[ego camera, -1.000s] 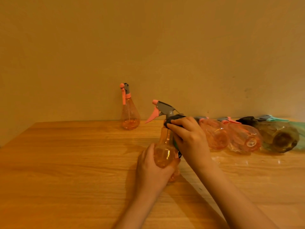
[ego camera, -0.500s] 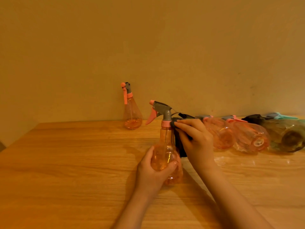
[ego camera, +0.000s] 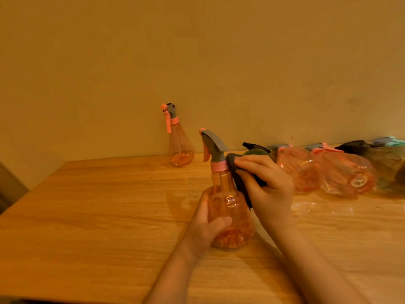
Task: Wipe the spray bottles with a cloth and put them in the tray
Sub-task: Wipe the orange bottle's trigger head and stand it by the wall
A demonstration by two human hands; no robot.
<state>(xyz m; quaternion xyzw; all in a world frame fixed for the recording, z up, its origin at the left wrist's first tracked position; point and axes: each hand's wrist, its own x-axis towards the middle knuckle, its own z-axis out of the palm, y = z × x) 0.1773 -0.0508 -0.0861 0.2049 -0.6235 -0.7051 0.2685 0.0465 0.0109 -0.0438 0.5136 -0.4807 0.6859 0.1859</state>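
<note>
wood table (ego camera: 87,216) bare to l edge; l hand (ego camera: 205,229) grips bottle (ego camera: 228,207), r hand (ego camera: 266,189) pinches cloth (ego camera: 240,183).

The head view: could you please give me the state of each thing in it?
Held spray bottle: upright on the table, gripped low.
Left hand: grips that bottle's body.
Right hand: presses the cloth against the neck.
Cloth: dark, bunched.
Far spray bottle: upright by the wall.
Pink bottles: lying down.

On the table (ego camera: 87,216), one bottle (ego camera: 180,145) stood behind-left of the held bottle (ego camera: 230,207) — three lay to its right.
</note>
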